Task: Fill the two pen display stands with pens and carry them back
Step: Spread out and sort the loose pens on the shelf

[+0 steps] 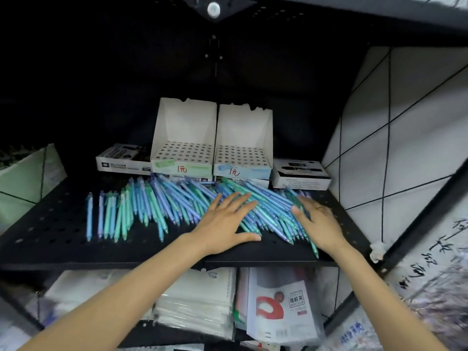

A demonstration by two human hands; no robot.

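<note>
With both stands (212, 160) empty at the shelf's (50, 224) back edge, each flat, wide grip, left hand (225, 219) and right hand (316, 221), should rake the pens (157, 203) together before pinching a few.

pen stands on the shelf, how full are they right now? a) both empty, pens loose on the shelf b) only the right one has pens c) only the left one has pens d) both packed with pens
a: the left stand and the right stand show only bare holes, while the pens lie loose on the black shelf under the left hand and the right hand.
</note>
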